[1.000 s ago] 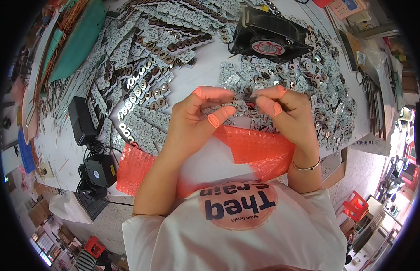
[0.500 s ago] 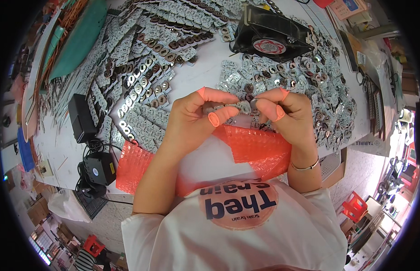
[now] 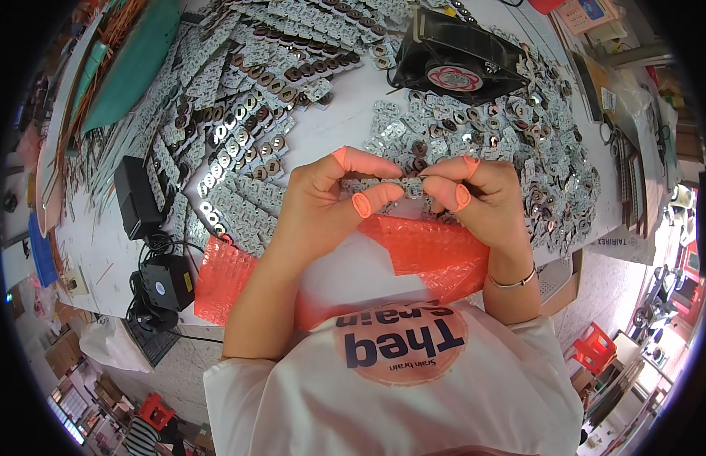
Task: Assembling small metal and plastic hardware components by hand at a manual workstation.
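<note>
Orange finger cots cover the thumb and forefinger of both my hands. My left hand (image 3: 315, 201) pinches a strip of small white circuit boards (image 3: 411, 187), which runs between the two hands above the table. At the strip's right end, the thumb and forefinger of my right hand (image 3: 486, 199) are closed on a small board, whose detail the fingertips largely hide. Just beyond my fingers lies a pile of loose small boards with dark round parts (image 3: 490, 121). Red bubble wrap (image 3: 433, 254) lies below my hands, nearer my body.
A black fan (image 3: 455, 61) stands at the back amid the boards. Many board strips (image 3: 239, 137) cover the table's left side. Two black power adapters (image 3: 136, 199) and cables lie at the left edge, near a green sheet (image 3: 136, 68). A folder-like stack (image 3: 630, 178) is at right.
My right fingertips have shifted slightly and tilted the small piece in them, which now lies in line with the strip. My left hand has barely moved.
</note>
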`<control>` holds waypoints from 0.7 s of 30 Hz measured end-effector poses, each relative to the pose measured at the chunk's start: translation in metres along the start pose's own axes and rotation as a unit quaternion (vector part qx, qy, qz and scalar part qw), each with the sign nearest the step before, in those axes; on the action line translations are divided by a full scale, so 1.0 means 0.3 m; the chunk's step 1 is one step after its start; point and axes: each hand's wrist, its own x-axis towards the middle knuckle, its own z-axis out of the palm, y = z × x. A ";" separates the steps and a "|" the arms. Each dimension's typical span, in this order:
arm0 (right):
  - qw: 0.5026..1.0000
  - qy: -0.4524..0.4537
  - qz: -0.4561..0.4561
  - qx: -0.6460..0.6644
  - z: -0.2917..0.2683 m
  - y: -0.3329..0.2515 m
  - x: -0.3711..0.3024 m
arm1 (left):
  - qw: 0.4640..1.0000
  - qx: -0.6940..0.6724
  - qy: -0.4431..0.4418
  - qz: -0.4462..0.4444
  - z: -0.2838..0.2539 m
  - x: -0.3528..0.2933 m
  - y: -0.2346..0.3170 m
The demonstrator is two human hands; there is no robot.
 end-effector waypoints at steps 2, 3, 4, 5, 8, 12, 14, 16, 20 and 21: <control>1.000 0.000 -0.004 -0.011 0.002 -0.001 0.006 | 0.998 0.052 0.000 0.020 -0.004 0.002 -0.003; 0.998 -0.004 -0.042 -0.055 0.002 0.000 0.012 | 0.998 0.052 0.001 0.020 -0.002 0.002 -0.002; 0.992 -0.008 -0.081 -0.098 0.003 0.002 0.016 | 0.999 0.048 0.010 0.006 0.003 0.002 0.000; 0.992 -0.007 -0.081 -0.099 0.009 0.001 0.016 | 0.999 0.043 0.018 -0.005 0.010 0.002 0.004; 0.989 -0.009 -0.086 -0.121 0.025 0.000 0.014 | 0.999 -0.026 0.023 0.005 0.022 0.004 -0.006; 0.982 -0.102 0.072 0.144 0.007 -0.027 -0.010 | 0.989 -0.109 -0.019 -0.099 -0.001 -0.009 0.004; 0.926 -0.142 0.156 0.313 0.007 -0.029 -0.013 | 0.942 -0.280 -0.109 -0.153 -0.009 -0.011 -0.010; 0.903 -0.053 0.169 0.392 0.020 -0.021 -0.012 | 0.964 -0.238 -0.053 -0.107 0.038 -0.010 0.003; 0.975 0.017 0.101 0.197 0.029 -0.014 -0.008 | 0.993 -0.100 0.011 0.063 0.063 -0.002 -0.025; 0.986 0.026 0.067 0.148 0.031 -0.012 -0.006 | 0.993 -0.099 0.010 0.063 0.059 -0.002 -0.029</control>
